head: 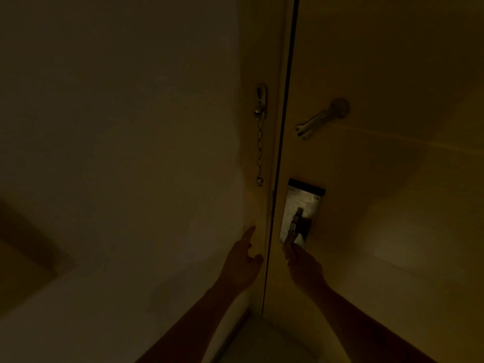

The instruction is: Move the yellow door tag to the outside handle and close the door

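The scene is very dim. A pale wooden door (379,166) fills the right half, its edge flush against the frame (264,153). A metal lock plate (301,205) carries a lever handle (294,226). My right hand (305,268) is shut on the end of that handle. To the left of the door's edge, my left hand (242,260) hovers by the frame with its fingers apart and one finger pointing up. No yellow door tag is visible.
A security chain (259,150) hangs from its mount (261,96) on the frame. A metal latch arm (318,119) sits on the door above the lock plate. A plain wall (117,153) fills the left side.
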A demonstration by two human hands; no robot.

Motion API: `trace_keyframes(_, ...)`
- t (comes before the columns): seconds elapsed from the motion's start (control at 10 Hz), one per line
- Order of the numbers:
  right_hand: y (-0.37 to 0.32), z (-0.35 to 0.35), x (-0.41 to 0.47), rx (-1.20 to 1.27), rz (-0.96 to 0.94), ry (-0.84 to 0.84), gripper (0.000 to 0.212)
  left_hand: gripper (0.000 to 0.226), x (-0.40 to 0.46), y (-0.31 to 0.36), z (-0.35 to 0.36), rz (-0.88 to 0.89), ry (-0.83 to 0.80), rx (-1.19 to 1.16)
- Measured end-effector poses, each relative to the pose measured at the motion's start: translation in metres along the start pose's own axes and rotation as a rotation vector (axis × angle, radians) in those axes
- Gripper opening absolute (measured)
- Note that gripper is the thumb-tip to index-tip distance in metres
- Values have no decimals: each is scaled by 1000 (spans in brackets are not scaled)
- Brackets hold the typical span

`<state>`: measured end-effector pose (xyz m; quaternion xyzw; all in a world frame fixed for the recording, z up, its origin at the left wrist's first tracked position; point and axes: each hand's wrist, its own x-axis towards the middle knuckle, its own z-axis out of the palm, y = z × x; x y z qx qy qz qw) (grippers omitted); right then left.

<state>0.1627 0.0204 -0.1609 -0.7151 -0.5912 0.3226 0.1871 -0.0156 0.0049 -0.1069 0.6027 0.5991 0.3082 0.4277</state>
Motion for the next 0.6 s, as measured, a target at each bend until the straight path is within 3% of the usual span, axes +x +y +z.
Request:
trace_keyframes(0.1, -3, -3, -2, 7, 13, -10, 43, 69, 3, 2, 3, 7, -1, 15)
trace_keyframes(0.3, -16, -22, -5, -330, -9, -64, 42, 69, 6, 3, 9, 24, -34, 39)
trace_keyframes(0.5, -34, -35, -4, -622, -54, -215, 45, 70, -4, 3, 11, -12, -85, 221)
trace_keyframes(0.6, -28, -39, -12, -753, -111, -73, 41, 72, -15, 1, 5, -54, -106, 225)
